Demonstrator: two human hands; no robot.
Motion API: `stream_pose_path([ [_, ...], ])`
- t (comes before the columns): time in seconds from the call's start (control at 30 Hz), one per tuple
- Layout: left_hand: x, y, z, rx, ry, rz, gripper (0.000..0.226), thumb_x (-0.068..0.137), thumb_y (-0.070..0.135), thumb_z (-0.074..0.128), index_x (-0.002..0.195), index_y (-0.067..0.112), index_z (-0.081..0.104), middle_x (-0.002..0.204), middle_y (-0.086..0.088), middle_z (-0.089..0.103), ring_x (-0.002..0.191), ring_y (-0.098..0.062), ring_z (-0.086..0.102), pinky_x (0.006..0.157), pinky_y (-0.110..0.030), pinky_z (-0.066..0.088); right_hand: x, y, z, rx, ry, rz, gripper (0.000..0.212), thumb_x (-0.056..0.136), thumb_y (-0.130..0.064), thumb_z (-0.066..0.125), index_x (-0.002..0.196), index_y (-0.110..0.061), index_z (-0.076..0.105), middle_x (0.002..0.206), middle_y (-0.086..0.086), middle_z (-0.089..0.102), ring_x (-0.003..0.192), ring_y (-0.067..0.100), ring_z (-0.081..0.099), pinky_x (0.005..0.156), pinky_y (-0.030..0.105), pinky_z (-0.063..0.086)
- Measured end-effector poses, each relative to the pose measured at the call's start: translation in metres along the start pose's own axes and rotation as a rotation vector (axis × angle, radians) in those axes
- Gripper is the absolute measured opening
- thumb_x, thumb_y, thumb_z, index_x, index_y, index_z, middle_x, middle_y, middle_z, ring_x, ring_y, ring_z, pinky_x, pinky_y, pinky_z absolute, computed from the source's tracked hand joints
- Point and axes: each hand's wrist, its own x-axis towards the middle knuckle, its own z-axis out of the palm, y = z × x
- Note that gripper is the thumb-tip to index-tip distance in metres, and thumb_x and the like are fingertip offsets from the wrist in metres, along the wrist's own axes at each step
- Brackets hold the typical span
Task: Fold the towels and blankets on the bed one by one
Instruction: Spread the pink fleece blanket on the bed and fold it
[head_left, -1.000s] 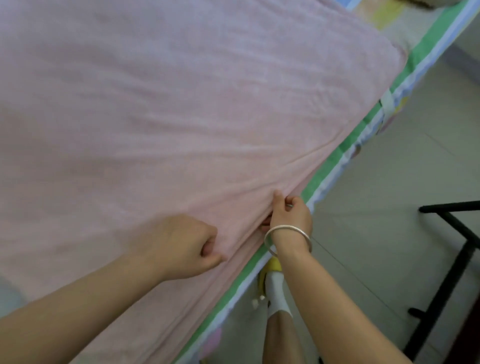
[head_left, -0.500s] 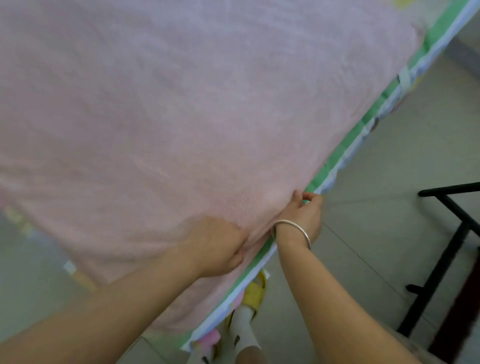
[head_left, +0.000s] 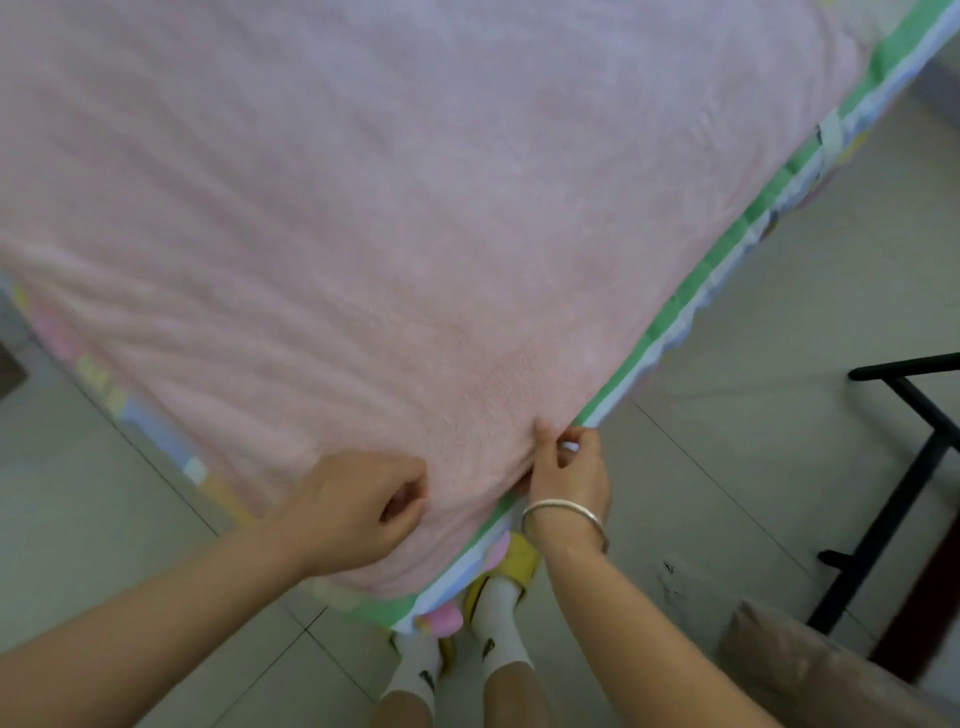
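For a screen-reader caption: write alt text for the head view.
The left hand and right hand grip the near corner of a pink blanket spread over a bed with a green-edged sheet. The right wrist wears a silver bangle; socked feet stand on a pale tiled floor beside a black metal frame.

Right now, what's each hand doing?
Left hand: grips the pink blanket near its edge.
Right hand: pinches the same blanket's edge.
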Motion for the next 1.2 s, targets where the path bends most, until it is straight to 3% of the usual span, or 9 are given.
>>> stream_pose_path([
  [0.17, -0.032, -0.007, 0.008, 0.208, -0.082, 0.207, 0.032, 0.069, 0.057, 0.064, 0.075, 0.03, 0.045, 0.075, 0.015, 0.047, 0.065, -0.006, 0.048, 0.051, -0.021, 0.03, -0.049, 0.026, 0.015, -0.041, -0.205, -0.021, 0.036, 0.088, -0.055, 0.057, 0.071, -0.023, 0.057, 0.07, -0.005, 0.069, 0.07, 0.019, 0.066, 0.07, 0.036, 0.052],
  [0.33, -0.025, 0.0, 0.017, 0.371, -0.167, 0.232, 0.036, 0.048, 0.026, 0.081, 0.071, 0.024, 0.053, 0.073, 0.008, 0.054, 0.064, -0.014, 0.057, 0.045, -0.023, 0.041, -0.066, 0.032, 0.017, -0.056, -0.332, -0.141, 0.023, 0.088, -0.04, 0.065, 0.078, -0.02, 0.059, 0.075, -0.002, 0.066, 0.071, 0.018, 0.062, 0.069, 0.033, 0.051],
  [0.4, -0.018, 0.005, 0.015, 0.319, -0.171, 0.209, 0.027, 0.053, 0.02, 0.076, 0.07, 0.023, 0.054, 0.071, 0.006, 0.056, 0.063, -0.017, 0.058, 0.046, -0.023, 0.042, -0.062, 0.03, 0.015, -0.092, -0.373, -0.15, 0.021, 0.09, -0.033, 0.064, 0.075, -0.02, 0.057, 0.075, 0.0, 0.065, 0.071, 0.022, 0.061, 0.068, 0.032, 0.049],
  [0.53, -0.018, 0.01, 0.013, 0.105, -0.384, 0.029, 0.011, 0.083, 0.025, 0.059, 0.094, 0.023, 0.061, 0.096, 0.007, 0.059, 0.089, -0.014, 0.054, 0.073, -0.03, 0.042, -0.053, 0.027, 0.005, -0.27, -0.533, -0.081, 0.027, 0.093, -0.032, 0.06, 0.07, -0.022, 0.052, 0.072, -0.004, 0.06, 0.072, 0.018, 0.057, 0.067, 0.026, 0.042],
  [0.73, -0.025, 0.02, 0.017, -0.124, -0.514, -0.18, 0.016, 0.082, 0.038, 0.066, 0.095, 0.03, 0.068, 0.088, 0.018, 0.061, 0.082, -0.002, 0.057, 0.068, -0.016, 0.042, -0.042, 0.009, -0.005, -0.685, -0.748, -0.066, 0.036, 0.096, -0.04, 0.051, 0.065, -0.023, 0.052, 0.077, 0.001, 0.06, 0.078, 0.024, 0.06, 0.075, 0.028, 0.048],
  [0.83, -0.003, 0.016, -0.009, -0.447, -0.64, -0.363, 0.012, 0.09, 0.036, 0.063, 0.094, 0.031, 0.073, 0.088, 0.012, 0.071, 0.079, -0.003, 0.064, 0.076, -0.021, 0.054, -0.03, -0.02, -0.01, -0.692, -0.949, 0.016, 0.043, 0.097, -0.034, 0.051, 0.058, -0.018, 0.059, 0.06, 0.002, 0.063, 0.058, 0.022, 0.06, 0.069, 0.029, 0.056],
  [0.93, 0.023, 0.005, -0.045, -0.609, -0.499, -0.522, 0.014, 0.095, 0.022, 0.058, 0.094, 0.018, 0.071, 0.092, 0.0, 0.072, 0.079, -0.01, 0.065, 0.063, -0.023, 0.056, -0.015, -0.055, -0.015, -0.502, -1.068, 0.089, 0.038, 0.1, -0.022, 0.047, 0.065, -0.01, 0.057, 0.049, 0.0, 0.059, 0.037, 0.01, 0.054, 0.042, 0.018, 0.047],
  [1.03, 0.048, -0.01, -0.081, -0.722, -0.209, -0.622, 0.015, 0.098, 0.011, 0.051, 0.094, 0.015, 0.065, 0.086, 0.001, 0.067, 0.07, -0.009, 0.061, 0.053, -0.02, 0.05, 0.014, -0.085, -0.012, -0.187, -0.989, 0.068, 0.026, 0.099, -0.015, 0.051, 0.073, -0.01, 0.055, 0.058, 0.002, 0.061, 0.039, 0.009, 0.059, 0.04, 0.019, 0.047],
  [1.2, 0.095, -0.047, -0.141, -0.812, 0.085, -0.709, 0.015, 0.098, 0.01, 0.049, 0.098, 0.01, 0.065, 0.091, -0.005, 0.069, 0.073, -0.014, 0.064, 0.055, -0.024, 0.052, 0.073, -0.14, 0.007, 0.171, -0.759, 0.07, 0.015, 0.096, -0.009, 0.054, 0.082, -0.012, 0.054, 0.068, 0.007, 0.064, 0.043, 0.013, 0.06, 0.041, 0.021, 0.046],
])
